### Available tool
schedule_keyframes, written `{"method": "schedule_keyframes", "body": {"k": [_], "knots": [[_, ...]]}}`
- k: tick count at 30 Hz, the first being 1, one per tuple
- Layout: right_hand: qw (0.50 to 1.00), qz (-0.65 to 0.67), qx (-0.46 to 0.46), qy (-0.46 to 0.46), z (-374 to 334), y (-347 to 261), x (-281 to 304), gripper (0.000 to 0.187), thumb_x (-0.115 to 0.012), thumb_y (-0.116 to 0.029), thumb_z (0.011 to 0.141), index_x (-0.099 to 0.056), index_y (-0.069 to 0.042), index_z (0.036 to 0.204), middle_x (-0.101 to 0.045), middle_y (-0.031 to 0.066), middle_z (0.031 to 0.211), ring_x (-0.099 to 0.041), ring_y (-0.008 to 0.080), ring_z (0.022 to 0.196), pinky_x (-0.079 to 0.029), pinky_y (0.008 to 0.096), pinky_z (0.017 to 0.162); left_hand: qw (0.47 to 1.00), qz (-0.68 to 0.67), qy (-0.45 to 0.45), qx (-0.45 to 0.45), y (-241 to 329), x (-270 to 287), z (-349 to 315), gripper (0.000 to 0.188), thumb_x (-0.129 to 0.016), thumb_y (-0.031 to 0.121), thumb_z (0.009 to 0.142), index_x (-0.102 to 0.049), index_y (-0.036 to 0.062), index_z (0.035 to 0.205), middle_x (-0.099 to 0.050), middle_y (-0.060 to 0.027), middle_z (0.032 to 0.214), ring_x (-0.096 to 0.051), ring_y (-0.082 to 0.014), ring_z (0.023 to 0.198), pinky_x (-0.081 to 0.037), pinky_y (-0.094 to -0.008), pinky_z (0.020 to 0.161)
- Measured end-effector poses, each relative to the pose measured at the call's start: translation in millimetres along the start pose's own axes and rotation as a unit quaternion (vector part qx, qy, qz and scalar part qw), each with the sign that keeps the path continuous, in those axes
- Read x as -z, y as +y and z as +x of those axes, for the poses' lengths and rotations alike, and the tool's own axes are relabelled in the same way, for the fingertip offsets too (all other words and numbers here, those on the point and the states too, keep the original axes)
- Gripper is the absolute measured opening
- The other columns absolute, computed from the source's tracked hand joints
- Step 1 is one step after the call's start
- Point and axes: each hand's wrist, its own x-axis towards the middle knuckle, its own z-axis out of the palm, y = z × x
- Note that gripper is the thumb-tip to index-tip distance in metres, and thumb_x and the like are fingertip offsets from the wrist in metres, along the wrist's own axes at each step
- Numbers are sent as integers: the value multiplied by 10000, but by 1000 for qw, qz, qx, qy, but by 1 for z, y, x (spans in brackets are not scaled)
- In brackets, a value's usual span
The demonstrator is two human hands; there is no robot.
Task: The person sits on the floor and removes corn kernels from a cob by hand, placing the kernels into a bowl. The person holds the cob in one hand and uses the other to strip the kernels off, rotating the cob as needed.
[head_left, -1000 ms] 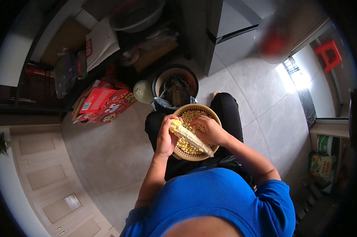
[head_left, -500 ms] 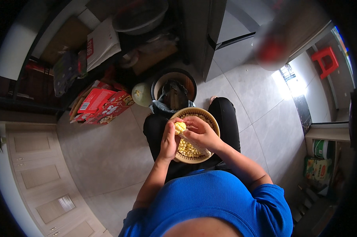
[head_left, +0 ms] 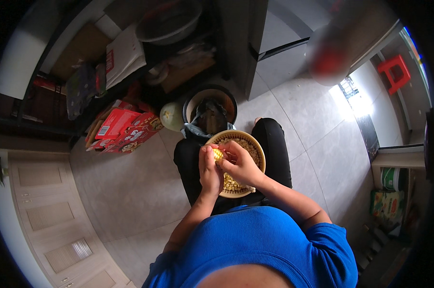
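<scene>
A corn cob [head_left: 217, 154], yellow kernels showing at its end, is held between my two hands over a round tan basket [head_left: 262, 156] resting on my lap. My left hand [head_left: 209, 171] wraps round the kernel-covered end. My right hand [head_left: 242, 165] is closed on the cob from the other side, its fingers and thumb at the kernels; most of the cob is hidden by the hands. Loose yellow kernels [head_left: 232, 185] lie in the near part of the basket, and paler bits fill its far part.
Beyond my knees stands a round bin [head_left: 230, 98] with a dark bag in it. A pale green melon [head_left: 171, 116] sits beside it, next to red cardboard boxes [head_left: 126, 129]. Dark shelves [head_left: 154, 62] rise at the far left; a red stool [head_left: 394, 74] is at the far right.
Both hands have shifted slightly and closed in on the cob, covering more of its kernels. The cob's bare length, visible before across the basket, is now mostly hidden.
</scene>
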Motion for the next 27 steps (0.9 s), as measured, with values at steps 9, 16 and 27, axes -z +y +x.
{"method": "schedule_keyframes", "body": {"k": [9,16,27], "knots": [[997,58,-6,-43,-1,-9,19,421,-572,-66,808,-429,-5,1199,-505,114,1154,-503,168,1068,-417,303,911,995,-30,-20,90,12,10,25,351,-340,406,943,-472,81,956,-538,-48,896,-548,-132,764,-467,-274,700],[984,-123,13,-128,9,-42,40,280,-548,-77,836,-520,-6,1106,-575,94,990,-578,150,898,-471,284,780,974,-41,-87,203,23,8,20,298,-341,331,938,-492,79,991,-549,-32,1028,-524,-138,963,-424,-289,842],[972,106,-99,-187,3,-28,51,356,-566,-79,850,-435,-4,1172,-496,47,1109,-476,119,1049,-419,260,876,971,148,-185,23,36,16,4,466,-603,-34,791,-317,35,1152,-388,-99,1112,-506,-146,992,-463,-241,812]]}}
